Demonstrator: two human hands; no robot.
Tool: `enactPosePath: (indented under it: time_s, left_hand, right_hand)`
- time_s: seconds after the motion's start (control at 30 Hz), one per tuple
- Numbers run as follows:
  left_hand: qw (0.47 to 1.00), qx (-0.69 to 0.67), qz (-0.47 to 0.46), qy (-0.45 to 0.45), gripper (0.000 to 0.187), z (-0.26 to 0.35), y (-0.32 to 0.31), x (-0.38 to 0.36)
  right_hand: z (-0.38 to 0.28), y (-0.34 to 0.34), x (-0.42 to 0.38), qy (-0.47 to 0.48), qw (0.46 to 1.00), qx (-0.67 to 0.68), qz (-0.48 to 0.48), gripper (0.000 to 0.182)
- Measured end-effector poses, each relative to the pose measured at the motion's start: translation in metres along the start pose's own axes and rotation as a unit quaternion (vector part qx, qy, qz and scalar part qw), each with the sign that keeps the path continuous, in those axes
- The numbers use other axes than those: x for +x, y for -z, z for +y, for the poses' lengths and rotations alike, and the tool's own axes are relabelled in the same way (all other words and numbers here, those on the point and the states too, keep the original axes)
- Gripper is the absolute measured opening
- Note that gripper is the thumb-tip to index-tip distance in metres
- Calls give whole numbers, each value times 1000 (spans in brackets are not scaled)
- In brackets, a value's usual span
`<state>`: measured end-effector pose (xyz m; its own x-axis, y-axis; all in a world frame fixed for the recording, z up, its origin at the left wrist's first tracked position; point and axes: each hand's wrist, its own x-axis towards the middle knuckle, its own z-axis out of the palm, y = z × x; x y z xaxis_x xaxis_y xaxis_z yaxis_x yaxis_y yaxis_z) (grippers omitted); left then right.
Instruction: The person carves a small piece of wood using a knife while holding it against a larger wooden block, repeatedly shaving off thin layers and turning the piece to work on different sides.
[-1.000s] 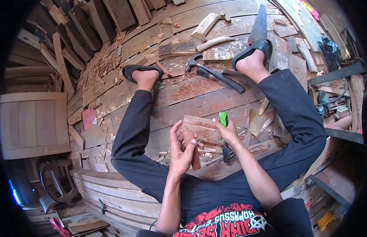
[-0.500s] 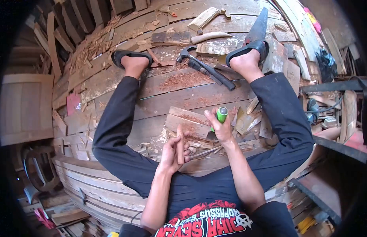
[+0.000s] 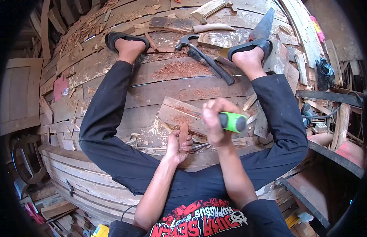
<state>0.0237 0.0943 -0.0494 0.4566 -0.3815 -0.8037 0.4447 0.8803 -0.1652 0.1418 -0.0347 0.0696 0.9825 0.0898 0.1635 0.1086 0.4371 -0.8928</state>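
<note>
My left hand (image 3: 178,146) is wrapped round a small reddish-brown piece of wood (image 3: 183,132), its pointed end up, over my lap. To its right, my right hand (image 3: 218,118) grips a tool by its green and black handle (image 3: 232,122); its thin shaft points left and is partly blurred. Just beyond both hands, a flat board (image 3: 173,112) with reddish shavings lies on the floor, with pale chips around it.
A hammer (image 3: 209,61) lies between my feet beside a dark bar. A saw (image 3: 263,25) is near my right foot. Wood blocks (image 3: 171,25) lie farther off. A metal frame (image 3: 333,156) stands at right, a wooden panel (image 3: 21,96) at left.
My right hand has risen and turned, so the green handle now points right instead of up. My left hand still holds the wood, now slightly higher. The view has shifted a little.
</note>
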Motion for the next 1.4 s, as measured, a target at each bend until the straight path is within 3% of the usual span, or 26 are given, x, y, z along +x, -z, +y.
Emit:
enactPosePath:
  time_s: [0.03, 0.1, 0.2, 0.23, 0.37, 0.4, 0.43, 0.5, 0.6, 0.67, 0.8, 0.83, 0.9, 1.0, 1.03, 1.1, 1.17, 1.27, 1.37, 1.4]
  left_hand:
    - [1000, -13, 0, 6, 28, 0, 0, 0]
    - [999, -39, -5, 15, 27, 3, -5, -2]
    - [1000, -21, 16, -8, 30, 4, -14, -4]
    - [999, -22, 27, -16, 32, 1, -12, -6]
    - [999, -30, 43, -7, 30, 1, -10, -4]
    - [998, -37, 39, -10, 28, 1, -9, -4]
    - [999, -31, 35, -13, 27, 0, -9, -4]
    - [999, -16, 25, -21, 27, 1, -7, -3]
    - [999, -24, 6, -25, 26, 3, -4, 2]
    - [999, -47, 26, -2, 24, -1, 0, 1]
    - [998, -56, 28, -7, 23, 0, -7, -1]
    - [998, -52, 17, -10, 22, 0, -6, -1]
    - [999, -44, -5, -14, 21, 1, -4, 1]
    - [999, -15, -20, -34, 22, -2, -3, 0]
    - [999, -43, 11, -21, 30, -1, -6, -3]
    - [998, -50, 20, -25, 28, -2, -7, -3]
    - [997, -65, 25, -14, 26, -5, -4, -2]
    - [996, -82, 25, -7, 26, 1, -9, -1]
    - [999, -35, -22, -6, 26, 5, -7, -4]
    - [999, -39, -7, -18, 24, 7, -15, -10]
  right_hand:
    - [26, 2, -7, -5, 1000, 9, -3, 32]
    - [66, -2, -23, -32, 986, -165, -11, 31]
    - [69, -6, -25, -56, 998, -26, -6, 30]
    - [51, -13, -18, -24, 998, -46, 29, 28]
    - [2, -22, 4, 51, 998, 30, -26, 29]
    - [7, -22, -3, 12, 995, 100, 11, 31]
    - [26, -17, -14, -28, 996, 75, 46, 32]
    - [75, -12, -31, 0, 973, -216, -79, 26]
    - [78, -2, -29, 60, 980, -175, -72, 26]
    - [29, -18, -12, -7, 998, -58, -35, 26]
    - [7, -32, -4, 28, 995, 80, -46, 32]
    - [23, -29, -17, -22, 997, 68, -8, 34]
    - [74, -16, -37, -3, 972, -206, -113, 32]
    - [75, -8, -39, -8, 982, -173, -79, 35]
    - [56, -15, -36, -34, 988, -139, -60, 33]
    - [26, -28, -23, -5, 999, 46, 5, 30]
    - [-2, -41, -11, 43, 995, 80, -38, 32]
    - [28, -28, -21, 63, 994, -22, -89, 22]
    - [77, -12, -43, 68, 952, -251, -159, 22]
    - [80, -14, -32, 72, 970, -197, -124, 24]
